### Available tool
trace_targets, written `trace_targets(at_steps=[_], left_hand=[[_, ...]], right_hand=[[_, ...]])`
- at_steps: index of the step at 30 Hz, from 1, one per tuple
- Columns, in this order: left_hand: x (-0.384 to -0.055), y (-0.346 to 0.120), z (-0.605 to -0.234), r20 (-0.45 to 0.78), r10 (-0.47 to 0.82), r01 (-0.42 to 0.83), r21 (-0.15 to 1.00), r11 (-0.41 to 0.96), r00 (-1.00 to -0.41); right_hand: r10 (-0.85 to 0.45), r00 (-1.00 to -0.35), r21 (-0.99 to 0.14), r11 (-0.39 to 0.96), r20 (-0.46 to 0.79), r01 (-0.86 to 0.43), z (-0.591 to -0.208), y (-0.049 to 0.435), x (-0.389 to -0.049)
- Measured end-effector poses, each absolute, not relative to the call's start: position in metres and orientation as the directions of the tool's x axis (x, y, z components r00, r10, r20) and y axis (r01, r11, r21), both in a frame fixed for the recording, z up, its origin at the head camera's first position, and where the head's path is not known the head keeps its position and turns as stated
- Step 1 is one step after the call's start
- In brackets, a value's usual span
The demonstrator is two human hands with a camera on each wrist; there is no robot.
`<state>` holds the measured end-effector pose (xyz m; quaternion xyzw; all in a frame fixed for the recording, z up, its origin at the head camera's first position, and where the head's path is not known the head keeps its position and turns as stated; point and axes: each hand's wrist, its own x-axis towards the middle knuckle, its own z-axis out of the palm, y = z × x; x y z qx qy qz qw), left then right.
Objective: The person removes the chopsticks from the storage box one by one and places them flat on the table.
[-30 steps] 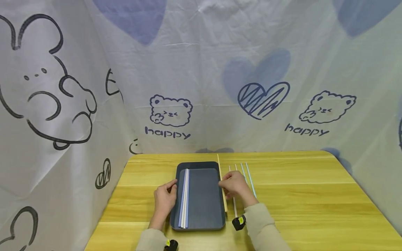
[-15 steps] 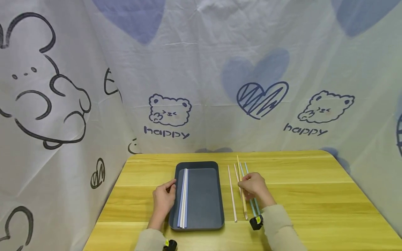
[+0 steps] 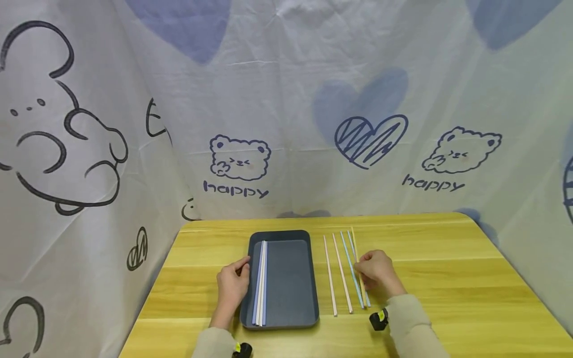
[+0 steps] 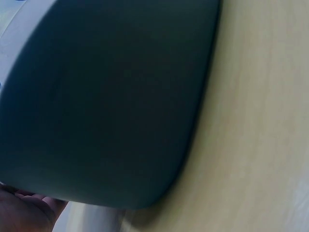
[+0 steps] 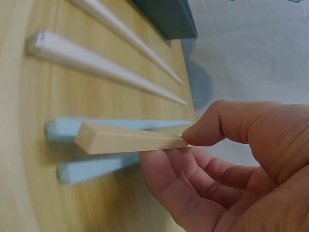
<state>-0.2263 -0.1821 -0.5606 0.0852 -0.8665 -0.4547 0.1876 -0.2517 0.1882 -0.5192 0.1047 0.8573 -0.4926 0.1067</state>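
A pale wooden chopstick (image 5: 125, 138) is pinched between the thumb and fingers of my right hand (image 3: 378, 269), above two light blue chopsticks (image 3: 351, 263) on the table. Left of those lie two pale pink chopsticks (image 3: 330, 276), roughly parallel, their thick ends towards me. My left hand (image 3: 232, 287) rests its fingertips against the left rim of a dark grey tray (image 3: 291, 283); its other fingers are largely hidden. Several blue and white chopsticks (image 3: 260, 283) lie side by side along the tray's left part. The left wrist view mostly shows the dark tray wall (image 4: 111, 106).
The wood-grain table (image 3: 447, 278) reaches from the tray to the right edge. A white cloth (image 3: 295, 189) with printed drawings hangs behind it and along both sides. Small black wrist cameras (image 3: 378, 319) sit at both sleeves.
My right hand has carried the wooden chopstick rightward from the tray's right edge, across the pink chopsticks, to over the light blue ones. The left hand stays at the tray's rim.
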Motion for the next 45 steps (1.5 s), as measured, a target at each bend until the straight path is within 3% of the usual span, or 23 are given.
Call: trace_targets(at_steps=[20, 39, 45], left_hand=[[-0.225, -0.182, -0.557, 0.251, -0.320, 0.020, 0.813, 0.583, -0.914], [-0.224, -0.182, -0.556, 0.234, -0.323, 0.015, 0.829, 0.559, -0.917], [-0.226, -0.184, -0.558, 0.240, -0.323, 0.015, 0.823, 0.568, -0.915]], right_hand=[[0.137, -0.943, -0.772, 0.546, -0.302, 0.327, -0.523, 0.208, -0.250], [0.165, -0.971, -0.691, 0.682, -0.174, 0.239, -0.522, 0.203, -0.249], [0.127, -0.987, -0.762, 0.627, -0.103, 0.160, -0.512, 0.171, -0.248]])
